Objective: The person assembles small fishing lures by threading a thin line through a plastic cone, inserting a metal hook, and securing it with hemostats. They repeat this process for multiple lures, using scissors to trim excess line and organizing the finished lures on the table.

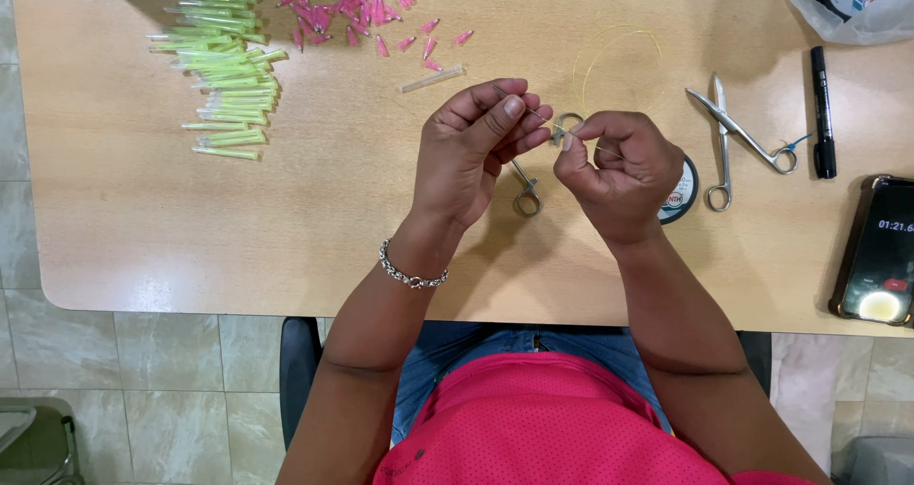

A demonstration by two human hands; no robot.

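The table [190,228] is pale wood-toned laminate with a faint grain. At ten o'clock lies a heap of light green tubes [228,76], and at eleven o'clock a scatter of bright pink caps [347,9]; one clear tube [433,79] lies just below them. A thin yellow-gold wire loop [619,57] shows at one o'clock. The scissors [738,138] at three o'clock are shiny silver, with a bit of blue at one handle; the marker [823,114] beside them is black. The phone [881,252] has a dark screen with a red dot and a white glow. The bracelet [409,274] is silver. The shirt [552,428] at six o'clock is hot pink mesh above blue jeans [457,352]. The floor tiles [143,371] are mottled grey-green.
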